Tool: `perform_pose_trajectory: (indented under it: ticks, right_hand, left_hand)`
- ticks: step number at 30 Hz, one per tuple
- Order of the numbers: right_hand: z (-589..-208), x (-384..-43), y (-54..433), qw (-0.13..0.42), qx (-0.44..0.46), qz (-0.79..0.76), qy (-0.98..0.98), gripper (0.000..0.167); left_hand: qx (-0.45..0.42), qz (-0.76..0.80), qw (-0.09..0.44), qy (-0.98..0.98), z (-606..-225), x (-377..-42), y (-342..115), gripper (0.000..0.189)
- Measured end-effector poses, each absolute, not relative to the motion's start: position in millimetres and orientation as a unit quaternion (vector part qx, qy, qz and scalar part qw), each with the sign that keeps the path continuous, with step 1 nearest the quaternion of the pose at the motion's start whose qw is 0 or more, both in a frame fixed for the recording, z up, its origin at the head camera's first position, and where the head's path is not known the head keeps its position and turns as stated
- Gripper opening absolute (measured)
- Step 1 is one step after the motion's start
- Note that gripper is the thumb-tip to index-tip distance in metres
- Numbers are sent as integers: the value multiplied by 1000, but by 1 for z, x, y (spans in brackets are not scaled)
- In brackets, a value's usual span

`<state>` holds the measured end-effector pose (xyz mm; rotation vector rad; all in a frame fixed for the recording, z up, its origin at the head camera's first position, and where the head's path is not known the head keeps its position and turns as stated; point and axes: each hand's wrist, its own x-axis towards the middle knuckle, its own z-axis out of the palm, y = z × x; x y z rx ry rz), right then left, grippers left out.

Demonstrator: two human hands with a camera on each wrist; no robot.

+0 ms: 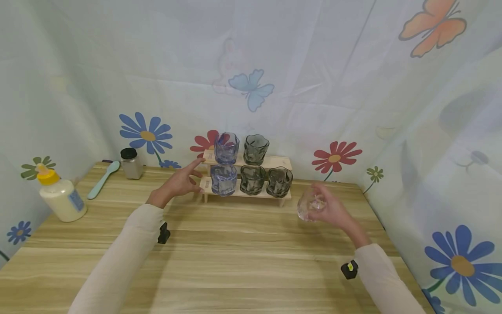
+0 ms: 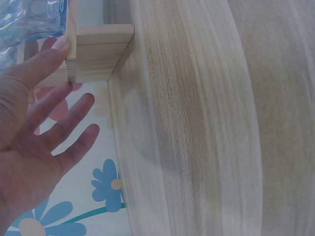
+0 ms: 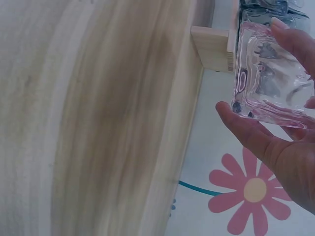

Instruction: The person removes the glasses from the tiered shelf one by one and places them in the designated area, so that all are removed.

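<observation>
My right hand [image 1: 327,207] grips a clear, pink-tinted glass [image 3: 270,78] with a wavy shape, held just right of a two-tier wooden rack [image 1: 280,162]. Thumb and fingers lie on opposite sides of this glass in the right wrist view. At the rack's left end is my left hand [image 1: 180,181], its thumb touching the lower board and its other fingers spread. Two blue glasses [image 1: 226,150] stand at the left of the rack, one per tier. A grey glass [image 1: 256,150] shares the upper tier, and two dark grey glasses [image 1: 252,181] stand on the lower one.
On the left of the wood-grain table [image 1: 235,261] are a lotion-like bottle [image 1: 64,200] with a yellow cap, a pale green spoon [image 1: 103,179] and a small jar [image 1: 131,165] with a black lid. A flower-patterned curtain [image 1: 176,100] hangs behind the rack and along both sides.
</observation>
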<state>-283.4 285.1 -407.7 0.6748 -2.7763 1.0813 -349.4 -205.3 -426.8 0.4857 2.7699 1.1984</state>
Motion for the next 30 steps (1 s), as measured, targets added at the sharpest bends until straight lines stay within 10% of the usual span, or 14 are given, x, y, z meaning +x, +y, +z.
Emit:
perform_pose_trajectory:
  ticks: [30]
  right_hand:
    - [-449, -278, 276, -8, 216, 352, -911, 83]
  left_hand:
    - [163, 397, 39, 903, -430, -351, -208, 101]
